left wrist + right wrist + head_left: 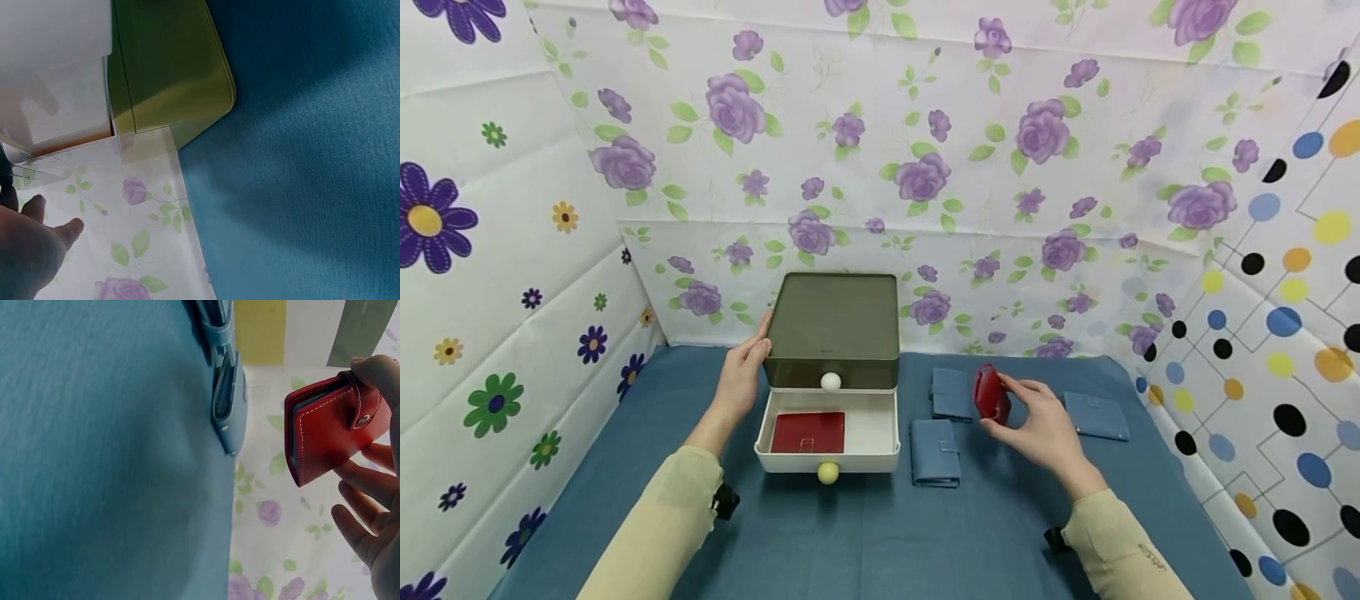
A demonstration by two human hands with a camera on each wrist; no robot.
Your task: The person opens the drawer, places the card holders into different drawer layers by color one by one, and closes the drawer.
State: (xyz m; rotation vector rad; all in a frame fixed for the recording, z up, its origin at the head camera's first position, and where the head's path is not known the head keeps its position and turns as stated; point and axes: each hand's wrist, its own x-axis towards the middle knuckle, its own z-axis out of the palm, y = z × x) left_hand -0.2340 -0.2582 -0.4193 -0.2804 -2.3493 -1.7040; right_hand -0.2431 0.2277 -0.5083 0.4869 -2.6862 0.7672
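My right hand (1037, 421) pinches a small red wallet (991, 394) between thumb and fingers, raised beside two blue wallets. In the right wrist view the red wallet (325, 428) shows white stitching and a snap strap. At the left, my left hand (741, 379) rests with extended fingers against the side of a drawer box (833, 317) with a dark green top. Its lower white drawer (872, 427), with a yellow knob (828, 473), is pulled out. Another red wallet (790, 429) lies flat inside that drawer, towards its left.
Right of the box lie a blue wallet (951, 393) and, nearer, a second blue wallet (931, 454). A third blue wallet (1097, 415) lies beyond my right hand. The upper drawer's white knob (831, 382) stands above the open drawer. Flowered cloth (925, 179) hangs behind the blue-covered table (850, 542).
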